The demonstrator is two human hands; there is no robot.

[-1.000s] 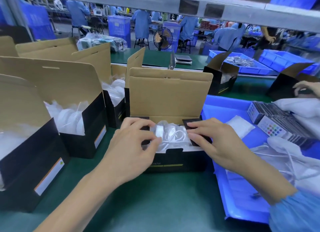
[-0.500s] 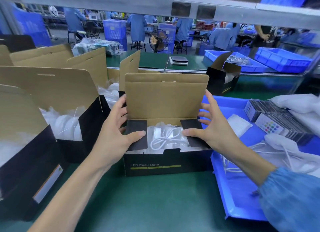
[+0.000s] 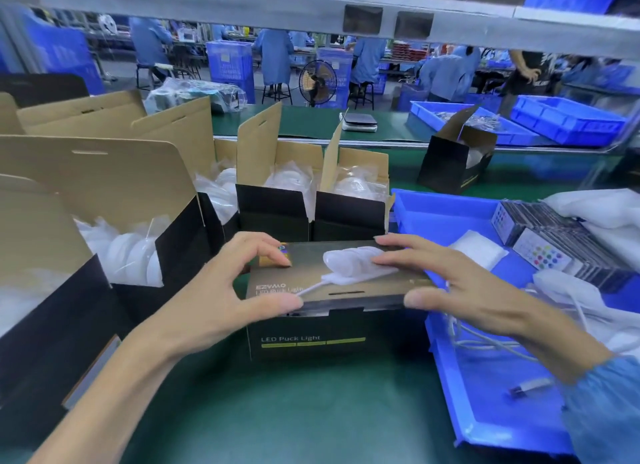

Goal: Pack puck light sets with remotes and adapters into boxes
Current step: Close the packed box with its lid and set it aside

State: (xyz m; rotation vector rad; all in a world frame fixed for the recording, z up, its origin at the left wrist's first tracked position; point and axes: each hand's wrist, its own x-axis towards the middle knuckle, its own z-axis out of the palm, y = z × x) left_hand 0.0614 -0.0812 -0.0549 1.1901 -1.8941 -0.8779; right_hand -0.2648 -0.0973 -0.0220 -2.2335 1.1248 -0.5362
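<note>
A person is closing the black box (image 3: 311, 339) labelled "LED Puck Light" on the green worktop (image 3: 284, 411): its printed lid (image 3: 332, 276), standing upright and showing bare brown cardboard half a second ago, is now lying nearly flat, covering the bagged white cable and lights that were in view then. The left hand (image 3: 221, 290) is pinching the lid's left end, fingers on top and thumb under the front edge; the right hand (image 3: 457, 290) is pressing its right end with fingers laid long across the glossy top and the thumb at the front lip. This set looks packed, with only the tuck flap left to seat. Behind the box, more cartons (image 3: 311, 200) are standing open with crinkled clear-bagged white pucks; right of it, a smooth blue plastic tray (image 3: 485, 422) is holding flat remotes (image 3: 543, 255) with coloured buttons.
</note>
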